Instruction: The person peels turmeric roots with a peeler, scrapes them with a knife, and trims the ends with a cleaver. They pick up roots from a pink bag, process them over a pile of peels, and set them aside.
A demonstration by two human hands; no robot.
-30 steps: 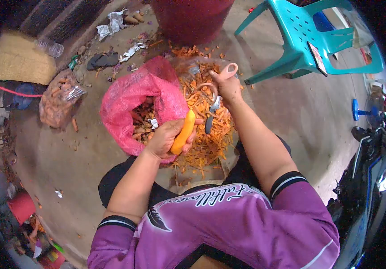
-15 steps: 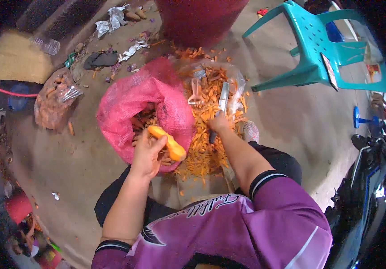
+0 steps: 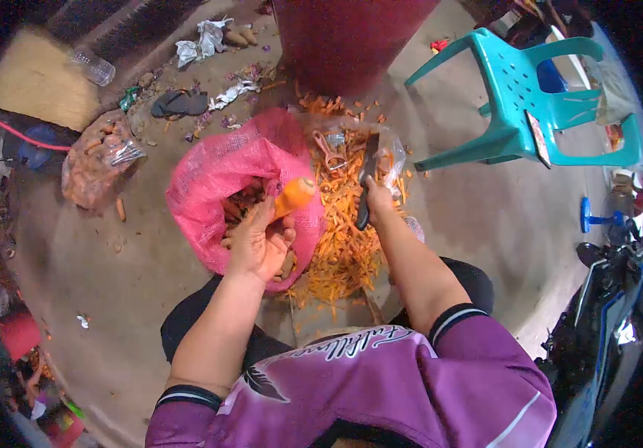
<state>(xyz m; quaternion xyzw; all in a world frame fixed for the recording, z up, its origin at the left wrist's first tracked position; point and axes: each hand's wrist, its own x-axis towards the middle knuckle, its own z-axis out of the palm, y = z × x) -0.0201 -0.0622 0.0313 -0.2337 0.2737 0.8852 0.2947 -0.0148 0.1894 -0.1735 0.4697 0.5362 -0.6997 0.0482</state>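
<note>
A peeled orange carrot [image 3: 294, 196] is pinched between the thumb and fingers of my left hand [image 3: 258, 243], its thick end tipped up to the right. That hand is over the mouth of a pink woven sack [image 3: 205, 175], where more carrots partly show. My right hand [image 3: 379, 201] is closed on the black handle of a knife [image 3: 371, 154], whose blade points away from me. Below the knife spreads a heap of orange peelings [image 3: 340, 254], partly on clear plastic. A peeler [image 3: 329, 151] lies on the heap, left of the blade.
A green plastic chair [image 3: 504, 97] stands at the upper right, near a large red container [image 3: 344, 45]. On the left sit a plastic bag of carrots [image 3: 101, 160] and a plastic bottle [image 3: 95, 67]. A motorcycle [image 3: 598, 321] is on the right.
My left hand has turned the carrot, so its thick end now points up and right instead of down. The knife has rotated in my right hand, showing a darker blade and its handle.
</note>
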